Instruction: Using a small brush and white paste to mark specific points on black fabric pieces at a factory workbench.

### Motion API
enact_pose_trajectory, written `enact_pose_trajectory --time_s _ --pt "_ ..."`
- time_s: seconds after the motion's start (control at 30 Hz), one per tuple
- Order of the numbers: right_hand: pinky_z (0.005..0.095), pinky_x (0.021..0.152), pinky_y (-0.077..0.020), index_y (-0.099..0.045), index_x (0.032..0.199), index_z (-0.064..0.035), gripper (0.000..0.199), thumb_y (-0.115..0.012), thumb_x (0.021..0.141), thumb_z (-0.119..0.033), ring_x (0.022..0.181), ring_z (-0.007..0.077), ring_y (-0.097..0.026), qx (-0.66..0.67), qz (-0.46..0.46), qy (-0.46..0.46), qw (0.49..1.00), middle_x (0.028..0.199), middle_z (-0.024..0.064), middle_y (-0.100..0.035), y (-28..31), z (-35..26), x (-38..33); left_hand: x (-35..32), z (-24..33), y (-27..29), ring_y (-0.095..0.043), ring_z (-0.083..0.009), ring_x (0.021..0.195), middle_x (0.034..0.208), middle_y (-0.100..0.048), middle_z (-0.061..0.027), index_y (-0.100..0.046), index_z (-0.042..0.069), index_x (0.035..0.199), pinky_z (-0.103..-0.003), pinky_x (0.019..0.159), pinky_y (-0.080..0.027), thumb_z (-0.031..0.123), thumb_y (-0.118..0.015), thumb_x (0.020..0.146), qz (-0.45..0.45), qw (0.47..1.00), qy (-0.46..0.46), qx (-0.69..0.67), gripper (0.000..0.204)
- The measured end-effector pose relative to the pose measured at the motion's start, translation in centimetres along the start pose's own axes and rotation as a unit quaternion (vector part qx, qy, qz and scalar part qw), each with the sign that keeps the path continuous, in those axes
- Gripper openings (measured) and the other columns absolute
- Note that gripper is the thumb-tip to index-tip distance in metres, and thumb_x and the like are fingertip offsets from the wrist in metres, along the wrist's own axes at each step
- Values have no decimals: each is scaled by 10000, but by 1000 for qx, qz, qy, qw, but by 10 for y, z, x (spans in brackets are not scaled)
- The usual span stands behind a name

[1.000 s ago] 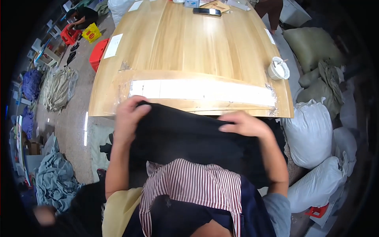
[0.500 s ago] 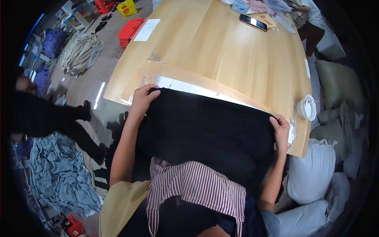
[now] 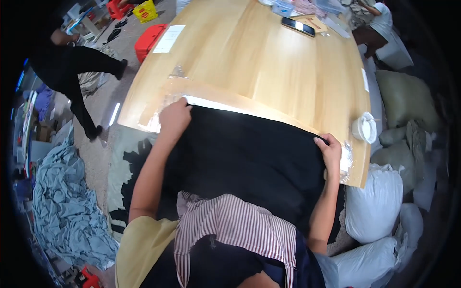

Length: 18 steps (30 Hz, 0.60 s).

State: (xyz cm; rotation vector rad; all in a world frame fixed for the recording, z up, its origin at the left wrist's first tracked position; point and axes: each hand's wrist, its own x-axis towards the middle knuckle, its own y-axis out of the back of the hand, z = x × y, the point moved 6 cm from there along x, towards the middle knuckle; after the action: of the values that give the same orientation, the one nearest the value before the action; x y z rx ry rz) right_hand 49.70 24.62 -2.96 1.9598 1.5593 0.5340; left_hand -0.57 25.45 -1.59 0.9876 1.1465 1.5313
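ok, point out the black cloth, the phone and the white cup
black cloth [image 3: 249,153]: head view, middle of its spread face
phone [image 3: 298,27]: head view, middle of its dark screen
white cup [image 3: 357,129]: head view, outer wall on the picture's left side

One tabletop [image 3: 269,62] stands here, with one black cloth [image 3: 249,153] over its near edge. The tabletop carries one phone [image 3: 298,27] toward its far end, one white cup [image 3: 358,130] near its right edge and two white sheets, one [image 3: 169,39] at its left edge, one [image 3: 365,80] at its right. Left of the tabletop are one red container [image 3: 148,43], one yellow bag [image 3: 145,11] and one blue-grey fabric heap [image 3: 72,206]. Right of the tabletop are at least two white sacks [image 3: 374,206] and one large green sack [image 3: 406,98].
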Motion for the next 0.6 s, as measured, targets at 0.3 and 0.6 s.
enact_pose_trajectory --time_s 0.3,0.6 --pt "422 783 -511 -646 1077 -27 274 -647 897 -233 895 374 -655 -5 155 66 986 925 214 -675 18 20 -50 -85 148 36 -593 -322 916 940 -621 -119 -631 45 954 -397 809 -486 64 -718 784 74 908 -303 -279 192" --pt "486 654 -504 -643 756 -46 271 -648 857 -297 682 402 -641 -164 147 44 974 685 201 -642 46 3 -70 -147 342 -25 -543 -373 1076 1120 -591 -167 -634 25 1077 -439 923 -461 102 -746 753 -152 805 -526 -231 351"
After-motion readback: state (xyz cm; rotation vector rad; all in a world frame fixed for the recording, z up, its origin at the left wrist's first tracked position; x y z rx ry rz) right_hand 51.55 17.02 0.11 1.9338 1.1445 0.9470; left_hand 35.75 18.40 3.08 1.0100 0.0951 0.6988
